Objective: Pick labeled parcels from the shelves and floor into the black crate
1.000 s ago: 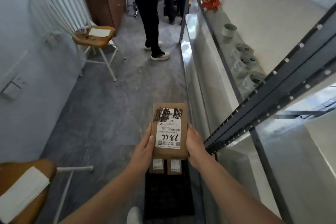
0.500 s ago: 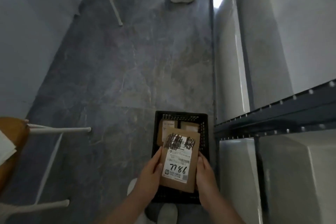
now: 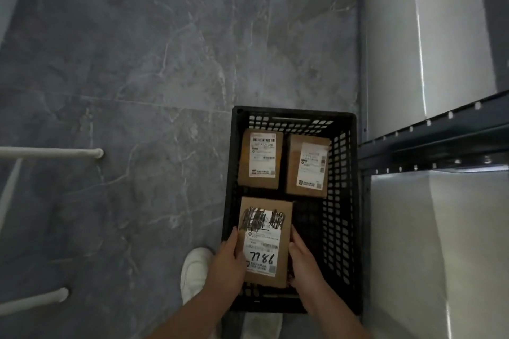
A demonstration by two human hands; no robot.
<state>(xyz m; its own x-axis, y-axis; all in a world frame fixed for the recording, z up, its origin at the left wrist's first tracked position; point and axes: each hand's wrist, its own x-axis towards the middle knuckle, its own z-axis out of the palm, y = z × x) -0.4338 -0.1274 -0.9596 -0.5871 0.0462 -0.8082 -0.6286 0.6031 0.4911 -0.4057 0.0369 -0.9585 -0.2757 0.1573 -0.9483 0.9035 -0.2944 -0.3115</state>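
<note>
Cardboard left parcel (image 3: 260,158) and right parcel (image 3: 307,165) already lie at the far end of the black crate (image 3: 292,114), while left hand (image 3: 228,264) and right hand (image 3: 304,261) clasp the third parcel (image 3: 265,239) by its sides, not yet released.

There are 3 brown parcels: the parcel marked 7786 (image 3: 264,242), the far-left parcel (image 3: 260,158) and the far-right parcel (image 3: 307,165). Each carries 1 white label, making 3 labels. There is 1 black crate (image 3: 341,201). 2 hands show: the left hand (image 3: 228,261) and the right hand (image 3: 303,261). 2 white shoes appear: the left shoe (image 3: 195,272) and the right shoe (image 3: 261,322), which is partly hidden. 3 white bars cross the left edge: upper bar (image 3: 49,153), slanted bar (image 3: 11,187), lower bar (image 3: 33,301). 1 dark shelf beam (image 3: 440,135) is visible.
</note>
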